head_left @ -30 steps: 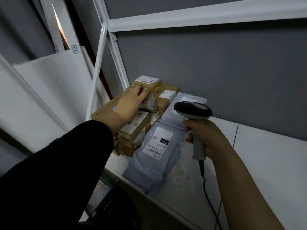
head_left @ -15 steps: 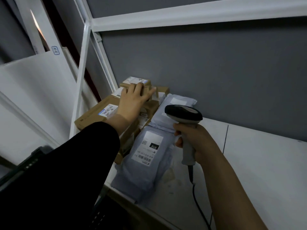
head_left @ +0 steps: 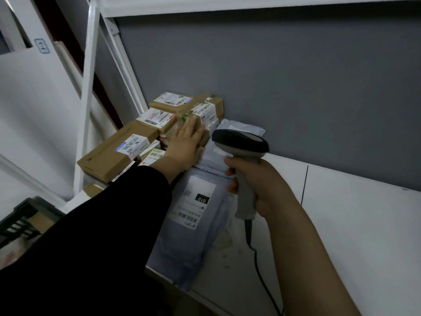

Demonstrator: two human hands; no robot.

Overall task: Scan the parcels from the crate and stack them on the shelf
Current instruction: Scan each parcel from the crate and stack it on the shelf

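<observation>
Left hand (head_left: 185,145) rests, fingers (head_left: 191,124) straight, on the shelf's (head_left: 355,224) parcels (head_left: 159,116); right hand (head_left: 262,185) clasps scanner (head_left: 239,140).

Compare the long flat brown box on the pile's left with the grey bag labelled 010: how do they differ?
The long brown box is stiff, sharp-edged cardboard; the grey bag is soft, wrinkled plastic. The box rests atop other parcels; the bag lies lower, toward the shelf's front edge. Both show white barcode labels facing up.

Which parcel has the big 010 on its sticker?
The front grey bag, lying flat at the edge of the shelf. Its white label has 010 in a black patch; the rear grey bag and the brown boxes show none.
</observation>
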